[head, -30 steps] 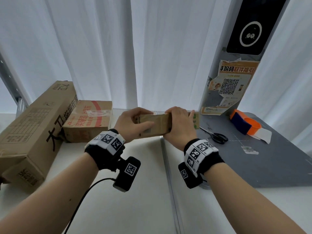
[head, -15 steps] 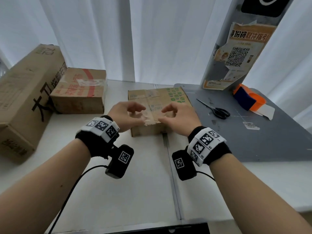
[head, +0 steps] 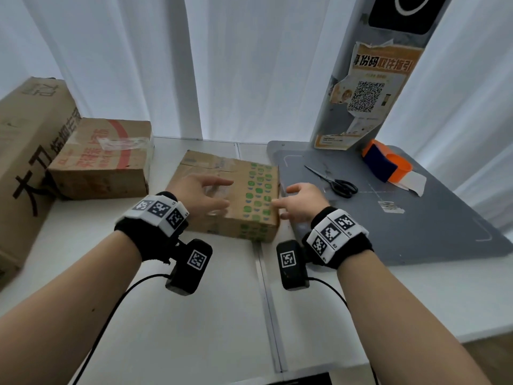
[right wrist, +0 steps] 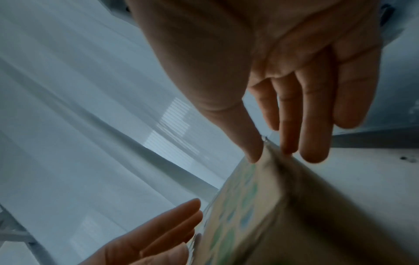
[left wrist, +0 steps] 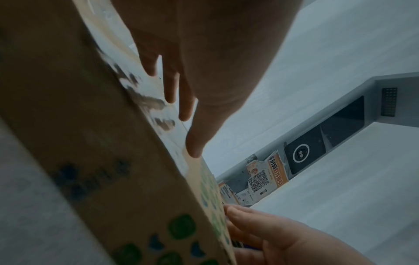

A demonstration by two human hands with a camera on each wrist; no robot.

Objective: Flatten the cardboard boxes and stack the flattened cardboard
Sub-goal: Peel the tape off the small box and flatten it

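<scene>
A small brown cardboard box (head: 244, 184) with green dots and clear tape lies unflattened on the white table (head: 194, 315). My left hand (head: 211, 194) hovers over its top with fingers spread and straight; the left wrist view has the thumb tip of this hand (left wrist: 192, 148) at the box (left wrist: 102, 143) top. My right hand (head: 294, 201) is at the box's right edge with straight fingers. In the right wrist view its thumb (right wrist: 251, 148) lies on the top edge of the box (right wrist: 260, 215) and the fingers run down the side.
A long printed carton (head: 27, 162) and a red-printed taped box (head: 102, 159) stand at the left. On the grey mat (head: 402, 218) to the right lie scissors (head: 333, 180) and an orange-blue tape dispenser (head: 385, 163). A grey pillar with a QR poster (head: 369, 95) rises behind.
Both hands held the dotted box up in the air a second ago. It now lies on the table, and the hands have let go and moved apart to its top and right edge.
</scene>
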